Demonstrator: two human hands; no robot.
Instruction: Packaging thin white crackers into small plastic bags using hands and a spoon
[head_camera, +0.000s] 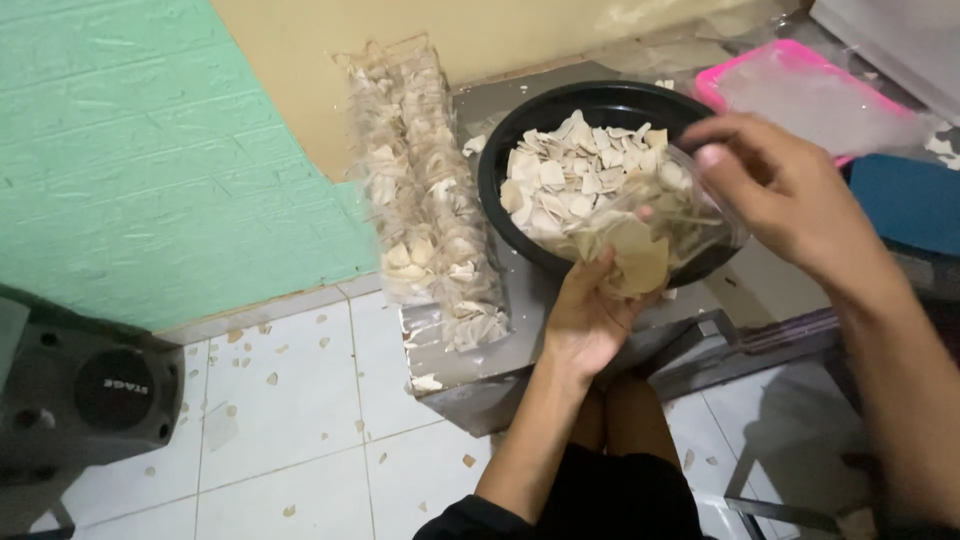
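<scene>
- Step in hand: filling; the left hand (585, 320) has its grip closed on a clear bag (640, 225) of chips.
- The right hand (790, 195) pinches the bag's rim, over the black bowl (500, 165).
- The next move, I judge, needs a steady bag mouth.

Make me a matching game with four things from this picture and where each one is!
Things:
1. black bowl
2. clear bag
3. pink tray
4. speaker

Places:
A. on the floor at the far left
B. between the left hand and right hand
C. behind the bowl, at the top right
D. on the grey stand, full of pale chips

Pairs: 1-D, 2-B, 3-C, 4-A
</scene>
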